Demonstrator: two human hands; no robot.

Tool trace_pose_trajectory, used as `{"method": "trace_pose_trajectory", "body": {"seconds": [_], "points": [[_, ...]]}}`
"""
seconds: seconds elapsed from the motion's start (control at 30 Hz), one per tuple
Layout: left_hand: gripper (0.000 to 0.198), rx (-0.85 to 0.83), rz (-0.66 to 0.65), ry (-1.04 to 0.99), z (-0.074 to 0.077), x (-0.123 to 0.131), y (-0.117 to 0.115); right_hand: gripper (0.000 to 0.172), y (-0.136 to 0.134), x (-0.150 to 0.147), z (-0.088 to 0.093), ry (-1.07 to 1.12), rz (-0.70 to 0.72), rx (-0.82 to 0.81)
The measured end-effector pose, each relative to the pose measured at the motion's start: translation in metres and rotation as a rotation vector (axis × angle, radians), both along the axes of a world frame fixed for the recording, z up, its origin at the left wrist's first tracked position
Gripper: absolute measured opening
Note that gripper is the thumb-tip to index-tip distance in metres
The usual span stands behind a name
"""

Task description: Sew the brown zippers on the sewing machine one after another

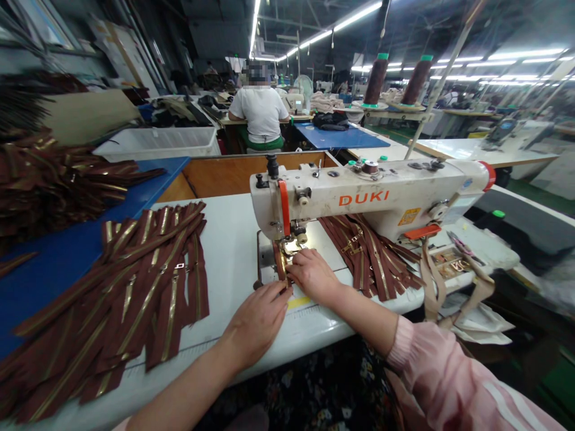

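Note:
A brown zipper (280, 261) with metal teeth lies lengthwise beneath the presser foot of a white sewing machine (323, 194) marked DUKI. At its near end, my left hand (257, 320) has its fingertips closed on the tape. My right hand (314, 276) is beside it, just right of the needle area, fingers curled and pinching the same zipper. The fingers partly hide the zipper's near end. Many brown zippers with gold teeth (153, 293) are heaped left of the machine. More brown zippers (377, 263) lie under the machine's arm on the right.
A big pile of brown zippers (58, 185) rests on a blue tabletop (168, 170) at far left. Right of the machine sit a small parts tray (453, 266) and hanging beige strips (433, 281). Two thread cones (376, 81) stand behind. A co-worker (259, 117) sits ahead.

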State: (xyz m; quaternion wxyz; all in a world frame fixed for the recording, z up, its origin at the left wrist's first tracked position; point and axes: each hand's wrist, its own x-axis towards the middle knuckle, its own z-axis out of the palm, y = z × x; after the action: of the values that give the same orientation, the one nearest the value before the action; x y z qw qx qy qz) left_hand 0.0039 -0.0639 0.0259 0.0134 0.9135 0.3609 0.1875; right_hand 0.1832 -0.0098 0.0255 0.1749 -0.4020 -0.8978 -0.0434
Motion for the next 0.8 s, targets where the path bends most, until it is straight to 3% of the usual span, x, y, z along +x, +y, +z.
{"method": "trace_pose_trajectory", "body": {"seconds": [0.3, 0.8], "points": [[0.034, 0.021, 0.038, 0.017, -0.002, 0.002, 0.024, 0.016, 0.022, -0.002, -0.001, -0.016, -0.002, 0.003], [0.043, 0.022, 0.076, 0.028, -0.010, -0.005, 0.054, 0.017, 0.022, -0.001, -0.004, 0.048, -0.012, -0.026]]}}
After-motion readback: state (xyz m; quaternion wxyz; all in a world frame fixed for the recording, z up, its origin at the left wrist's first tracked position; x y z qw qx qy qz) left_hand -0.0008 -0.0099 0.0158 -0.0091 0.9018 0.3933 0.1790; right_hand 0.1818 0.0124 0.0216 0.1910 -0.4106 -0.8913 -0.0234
